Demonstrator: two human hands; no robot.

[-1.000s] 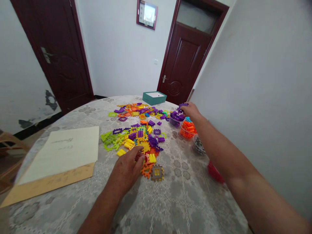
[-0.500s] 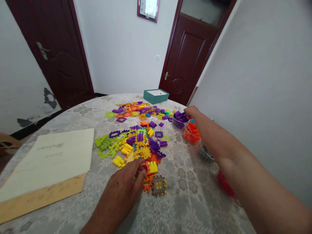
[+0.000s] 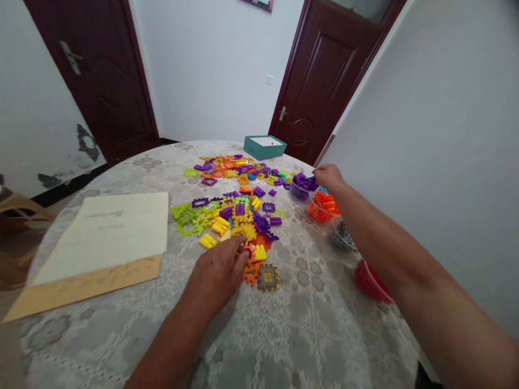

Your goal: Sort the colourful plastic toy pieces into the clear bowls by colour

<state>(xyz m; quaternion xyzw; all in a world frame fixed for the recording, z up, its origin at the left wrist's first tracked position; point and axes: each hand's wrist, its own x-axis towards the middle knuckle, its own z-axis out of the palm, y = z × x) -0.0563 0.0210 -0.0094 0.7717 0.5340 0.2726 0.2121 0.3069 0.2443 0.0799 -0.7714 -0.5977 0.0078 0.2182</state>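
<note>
A heap of coloured plastic building pieces [image 3: 239,216] in yellow, purple, green and orange lies spread over the middle of a round table [image 3: 308,324]. My left hand [image 3: 217,273] rests palm down at the near edge of the heap, fingertips on the orange and yellow pieces. My right hand [image 3: 329,175] is stretched far out to the right, over a clear cup of purple pieces [image 3: 302,188], fingers curled. I cannot tell whether it holds a piece. A grey-and-yellow square piece [image 3: 268,277] lies just right of my left hand.
A row of clear cups stands along the right side: orange pieces [image 3: 322,206], dark pieces [image 3: 341,237], red ones [image 3: 371,281]. A teal box [image 3: 265,147] sits at the far edge. A cream sheet on brown card [image 3: 101,237] lies left. Two dark doors and a wall stand behind.
My right hand has drawn back slightly from over the purple cup toward its right rim. My left hand has stayed on the near pieces. The view has tilted down a little.
</note>
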